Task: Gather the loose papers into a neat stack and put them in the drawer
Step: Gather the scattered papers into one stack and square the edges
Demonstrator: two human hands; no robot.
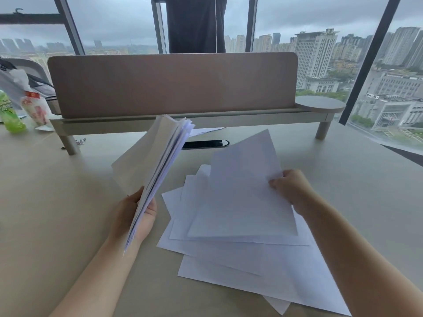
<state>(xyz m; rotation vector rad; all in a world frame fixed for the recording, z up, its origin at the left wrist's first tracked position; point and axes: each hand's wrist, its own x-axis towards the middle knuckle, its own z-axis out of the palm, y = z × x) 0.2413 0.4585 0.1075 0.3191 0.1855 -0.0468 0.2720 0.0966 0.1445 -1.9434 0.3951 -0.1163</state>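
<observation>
I note left hand [137,216] clamped on tilted stack [155,170]. Right hand [290,188] pinches top sheet [240,197]; loose papers [229,266] spread beneath it on table [57,202].

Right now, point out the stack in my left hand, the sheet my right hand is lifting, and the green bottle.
held stack [158,156]: head view, its broad outer face.
lifted sheet [242,197]: head view, middle of the page.
green bottle [11,117]: head view, its lower body.
</observation>
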